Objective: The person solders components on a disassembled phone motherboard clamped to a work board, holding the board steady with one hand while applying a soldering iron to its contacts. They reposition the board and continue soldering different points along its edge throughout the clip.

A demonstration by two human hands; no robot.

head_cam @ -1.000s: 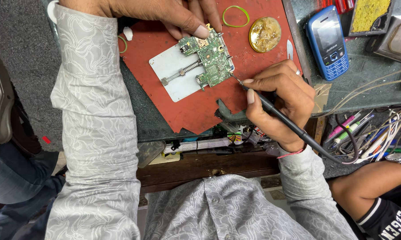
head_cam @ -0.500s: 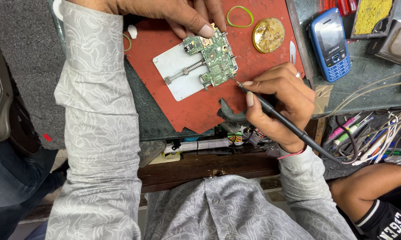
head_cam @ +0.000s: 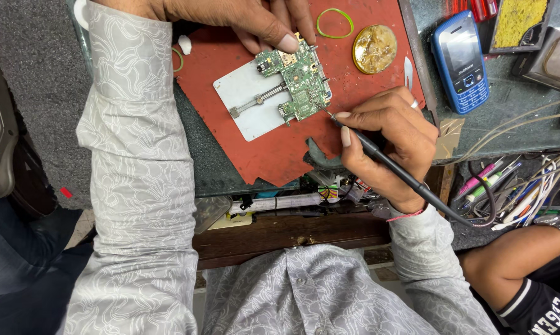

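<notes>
Barely shifted since before, right hand (head_cam: 388, 146) pinching soldering iron (head_cam: 379, 152) at circuit board (head_cam: 298, 77) edge, left hand (head_cam: 255, 18) fingers together pressing board; next, steady tip contact.

Blue keypad phone (head_cam: 460, 61) upper right on grey bench top. Round brass-coloured tin (head_cam: 375, 48) upper centre on red mat (head_cam: 274, 149). Green rubber band (head_cam: 334, 22) just left of tin, top centre. Yellow sponge in black tray (head_cam: 517, 22) top right corner. Tangle of cables and coloured pens (head_cam: 510, 186) right of centre. Another person's forearm in black sleeve (head_cam: 528, 267) lower right. Dark wooden bench edge (head_cam: 292, 231) bottom centre.
</notes>
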